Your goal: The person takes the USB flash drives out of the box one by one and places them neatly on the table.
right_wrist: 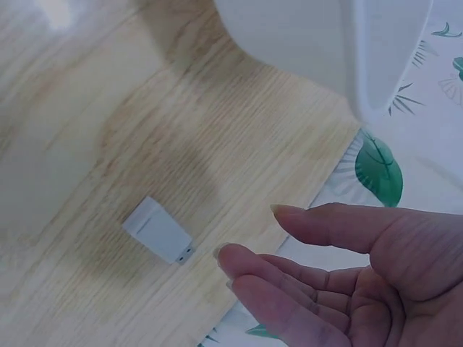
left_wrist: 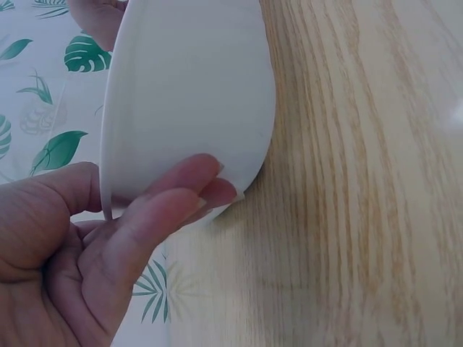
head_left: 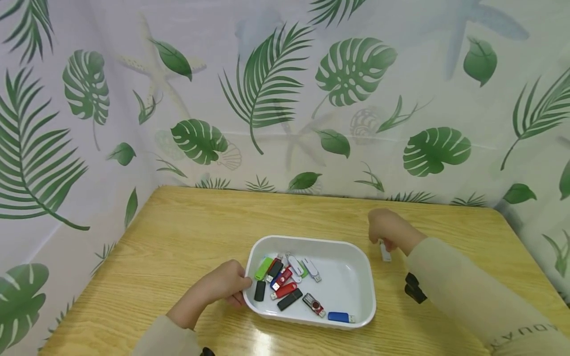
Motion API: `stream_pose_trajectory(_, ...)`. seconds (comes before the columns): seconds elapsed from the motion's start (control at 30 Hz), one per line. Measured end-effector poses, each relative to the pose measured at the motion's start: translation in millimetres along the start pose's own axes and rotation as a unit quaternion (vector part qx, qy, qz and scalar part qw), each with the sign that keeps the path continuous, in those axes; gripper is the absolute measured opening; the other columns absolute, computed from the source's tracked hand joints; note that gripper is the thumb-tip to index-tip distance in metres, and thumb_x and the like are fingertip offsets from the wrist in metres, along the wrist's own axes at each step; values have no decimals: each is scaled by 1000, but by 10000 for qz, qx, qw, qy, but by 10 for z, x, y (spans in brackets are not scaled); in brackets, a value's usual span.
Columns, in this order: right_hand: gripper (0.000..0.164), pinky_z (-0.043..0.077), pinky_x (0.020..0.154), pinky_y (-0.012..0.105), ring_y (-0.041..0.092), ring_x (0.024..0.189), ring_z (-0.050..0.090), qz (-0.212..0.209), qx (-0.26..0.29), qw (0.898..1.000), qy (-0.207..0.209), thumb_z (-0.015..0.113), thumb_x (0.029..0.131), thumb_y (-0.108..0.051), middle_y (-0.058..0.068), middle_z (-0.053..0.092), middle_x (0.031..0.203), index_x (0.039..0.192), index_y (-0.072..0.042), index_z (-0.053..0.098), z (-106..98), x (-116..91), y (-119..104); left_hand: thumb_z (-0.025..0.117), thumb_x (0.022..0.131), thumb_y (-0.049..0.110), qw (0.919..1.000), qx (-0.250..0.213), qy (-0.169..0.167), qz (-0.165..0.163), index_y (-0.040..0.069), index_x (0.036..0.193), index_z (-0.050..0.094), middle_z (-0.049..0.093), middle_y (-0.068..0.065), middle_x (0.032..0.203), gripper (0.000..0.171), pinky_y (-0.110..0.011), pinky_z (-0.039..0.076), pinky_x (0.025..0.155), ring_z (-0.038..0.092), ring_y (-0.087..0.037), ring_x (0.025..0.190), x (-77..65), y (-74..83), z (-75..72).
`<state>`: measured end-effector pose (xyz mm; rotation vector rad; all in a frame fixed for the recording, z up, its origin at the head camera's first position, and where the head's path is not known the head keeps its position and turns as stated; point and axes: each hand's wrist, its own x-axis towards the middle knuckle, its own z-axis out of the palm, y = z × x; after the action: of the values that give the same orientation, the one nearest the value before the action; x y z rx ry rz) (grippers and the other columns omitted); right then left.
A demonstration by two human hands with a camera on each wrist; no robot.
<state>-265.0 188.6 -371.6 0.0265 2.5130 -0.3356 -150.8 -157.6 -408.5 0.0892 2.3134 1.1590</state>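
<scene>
A white plastic bin [head_left: 349, 277] stands on the table with several USB flash drives inside. My left hand [head_left: 228, 281] grips its left end; in the left wrist view the thumb lies over the rim and the fingers [left_wrist: 148, 217] press against the outer wall. Right of the bin, a white USB flash drive [right_wrist: 158, 231] lies on the wood, its metal plug pointing towards my right hand [right_wrist: 340, 278]. That hand hovers by the drive without touching it, thumb and fingertips apart and nothing between them.
Inside the bin, a blue drive [head_left: 339, 317] lies near the front right corner and a red-and-silver one [head_left: 313, 304] left of it. Others, such as a green one [head_left: 263, 268], pile up at the left. Behind the wooden table [head_left: 200, 212] hangs a leaf-patterned cloth [head_left: 285, 168].
</scene>
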Motion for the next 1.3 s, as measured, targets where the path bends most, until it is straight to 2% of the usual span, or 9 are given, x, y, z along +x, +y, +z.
stream_pose_trajectory(0.27,33,45,40,22,13,40,49,-362,-337,9988,3,52,82,4,21,63,73,115,12,49,-3,-67,-133,52,85,4,10000,69,12,8,-7,74,61,63,-11,56,18,-31,57,50,64,-19,50,11,-1,11)
stream_pose_trajectory(0.53,27,34,37,20,9,37,35,-628,-339,9974,54,46,81,9,23,61,89,107,5,50,34,-171,-305,52,85,3,10000,34,-2,51,-7,73,61,64,-12,56,18,-32,57,50,65,-21,51,-14,15,-1)
stream_pose_trajectory(0.67,27,35,37,20,9,37,39,-771,-508,9957,86,47,82,7,21,61,90,109,6,52,35,-232,-405,52,85,3,10000,47,4,26,-6,72,60,64,-13,56,18,-31,57,50,64,-20,50,-15,16,-1)
stream_pose_trajectory(0.77,20,37,37,20,10,36,43,-878,-730,9934,90,49,84,5,17,63,73,103,6,55,26,-263,-478,52,85,3,10000,64,15,8,-6,73,60,64,-12,57,18,-31,57,50,64,-20,51,-13,11,0)
stream_pose_trajectory(0.87,15,34,37,20,11,35,42,-975,-780,9922,40,51,86,2,10,55,55,100,5,56,17,-289,-531,52,85,4,10000,63,23,17,-6,72,61,63,-11,56,18,-31,57,50,64,-20,51,4,2,4)
stream_pose_trajectory(0.93,12,32,37,20,11,35,41,-1073,-811,9909,36,52,87,1,8,52,50,98,4,56,8,-307,-555,52,84,4,10000,67,30,33,-5,70,61,63,-10,55,19,-31,57,50,64,-19,50,14,-2,7)
stream_pose_trajectory(1.0,11,32,39,21,11,36,40,-1147,-869,9896,29,52,88,1,8,52,51,98,4,56,-3,-330,-582,52,84,4,10000,70,23,50,-5,69,61,63,-10,54,19,-31,57,50,63,-18,49,15,-1,9)
stream_pose_trajectory(1.13,4,38,44,22,13,43,45,-1350,-1087,9847,160,52,89,1,8,55,66,89,-2,55,-17,-401,-658,52,84,4,10000,68,24,31,-5,70,60,63,-10,55,19,-31,57,49,62,-17,48,0,2,9)
stream_pose_trajectory(1.3,10,45,45,22,16,47,53,-1564,-1410,9769,373,56,87,0,6,55,71,80,-6,54,27,-467,-781,52,85,4,9999,84,50,-34,-6,73,61,62,-10,55,18,-31,56,49,62,-16,48,-10,5,4)
